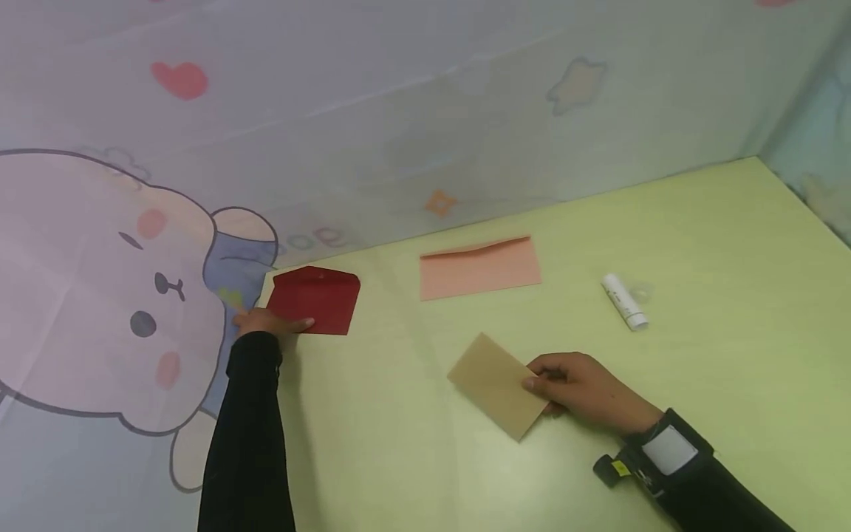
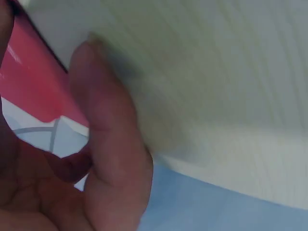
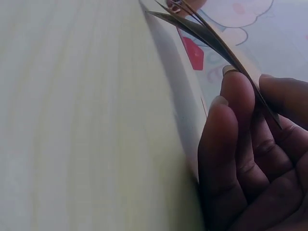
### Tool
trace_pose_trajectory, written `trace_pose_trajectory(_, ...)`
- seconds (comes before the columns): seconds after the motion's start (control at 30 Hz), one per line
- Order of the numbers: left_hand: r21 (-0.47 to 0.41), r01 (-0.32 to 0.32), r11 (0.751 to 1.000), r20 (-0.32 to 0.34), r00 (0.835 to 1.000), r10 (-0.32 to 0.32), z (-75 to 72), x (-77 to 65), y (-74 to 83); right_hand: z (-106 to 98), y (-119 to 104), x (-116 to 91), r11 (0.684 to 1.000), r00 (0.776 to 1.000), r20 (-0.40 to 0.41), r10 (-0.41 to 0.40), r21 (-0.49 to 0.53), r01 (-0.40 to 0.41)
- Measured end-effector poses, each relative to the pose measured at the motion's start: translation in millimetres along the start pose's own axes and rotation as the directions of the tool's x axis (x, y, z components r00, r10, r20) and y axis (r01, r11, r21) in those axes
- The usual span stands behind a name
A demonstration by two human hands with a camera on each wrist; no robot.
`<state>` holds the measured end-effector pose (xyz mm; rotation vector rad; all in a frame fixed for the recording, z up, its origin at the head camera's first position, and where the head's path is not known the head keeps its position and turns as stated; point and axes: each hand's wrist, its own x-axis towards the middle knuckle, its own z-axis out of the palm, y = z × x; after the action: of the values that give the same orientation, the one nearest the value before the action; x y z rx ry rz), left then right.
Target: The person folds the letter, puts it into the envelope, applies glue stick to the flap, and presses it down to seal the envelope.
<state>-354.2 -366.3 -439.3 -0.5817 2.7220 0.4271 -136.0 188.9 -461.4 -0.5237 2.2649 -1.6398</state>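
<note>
At the far left end of the table, a red envelope (image 1: 312,299) with its pointed flap up is pinched by my left hand (image 1: 272,323), thumb laid across its lower corner. The left wrist view shows part of the red envelope (image 2: 33,72) behind the thumb. My right hand (image 1: 585,388) pinches the right edge of a tan paper piece (image 1: 495,388), between thumb and fingers. Edge-on in the right wrist view, this tan paper (image 3: 216,43) splits into thin layers, like folded paper or an envelope.
A pink envelope (image 1: 480,273), flap slightly raised, lies near the table's back edge. Right of it are a white glue stick (image 1: 623,301) and a clear cap (image 1: 641,291). The pale yellow table (image 1: 731,295) meets a cartoon-printed backdrop (image 1: 399,111) behind and at left.
</note>
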Motion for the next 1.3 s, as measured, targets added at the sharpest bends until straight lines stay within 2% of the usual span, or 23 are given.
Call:
trace_pose_trajectory(0.2,-0.069,0.002,0.998,0.099,0.995,0.004,-2.7,-7.8,1.2,-1,2,1,1.0,1.0,0.013,0.004,0.001,-0.004)
trace_pose_trajectory(0.3,-0.093,-0.007,0.996,0.11,0.994,0.017,-1.7,-10.3,2.4,-1,4,1,1.0,1.0,0.018,0.016,0.02,-0.016)
trace_pose_trajectory(0.37,-0.117,-0.022,0.993,0.087,0.996,0.033,0.5,-15.3,-0.1,0,5,4,0.999,0.999,0.032,0.027,0.036,-0.028)
trace_pose_trajectory(0.43,-0.159,-0.076,0.984,0.022,0.997,0.08,8.3,-20.9,-0.9,0,7,5,0.998,0.998,0.044,0.041,0.037,-0.042)
trace_pose_trajectory(0.53,-0.264,-0.179,0.948,-0.087,0.983,0.161,21.3,-36.2,5.1,0,11,6,0.998,0.997,0.058,0.051,0.039,-0.053)
trace_pose_trajectory(0.6,-0.367,-0.247,0.897,-0.159,0.967,0.201,29.6,-50.0,12.9,-2,14,6,0.999,0.997,0.058,0.041,0.028,-0.043)
trace_pose_trajectory(0.67,-0.504,-0.285,0.815,-0.192,0.957,0.216,34.9,-65.9,24.4,-4,15,5,0.999,0.998,0.056,0.021,0.033,-0.023)
trace_pose_trajectory(0.7,-0.565,-0.301,0.768,-0.206,0.953,0.221,38.1,-74.4,30.3,-5,15,4,0.999,0.999,0.051,0.008,0.033,-0.009)
trace_pose_trajectory(0.83,-0.777,-0.325,0.539,-0.189,0.937,0.293,49.4,-107.6,55.3,-11,12,1,0.999,0.999,0.004,-0.039,-0.001,0.039)
trace_pose_trajectory(0.9,-0.835,-0.317,0.45,-0.165,0.924,0.345,54.9,-126.0,67.3,-13,7,2,0.998,0.998,-0.024,-0.062,-0.031,0.061)
trace_pose_trajectory(0.93,-0.855,-0.313,0.414,-0.154,0.914,0.374,58.2,-134.2,72.9,-15,5,3,0.997,0.997,-0.039,-0.071,-0.046,0.069)
trace_pose_trajectory(1.0,-0.881,-0.305,0.362,-0.134,0.895,0.426,66.5,-149.5,85.8,-17,-1,5,0.995,0.995,-0.066,-0.082,-0.056,0.078)
trace_pose_trajectory(1.13,-0.911,-0.284,0.299,-0.097,0.853,0.512,89.2,-175.5,108.7,-22,-14,11,0.995,0.99,-0.103,-0.094,-0.051,0.089)
trace_pose_trajectory(1.3,-0.951,-0.232,0.206,-0.068,0.804,0.59,117.9,-194.0,128.3,-22,-22,18,0.993,0.986,-0.131,-0.103,-0.072,0.094)
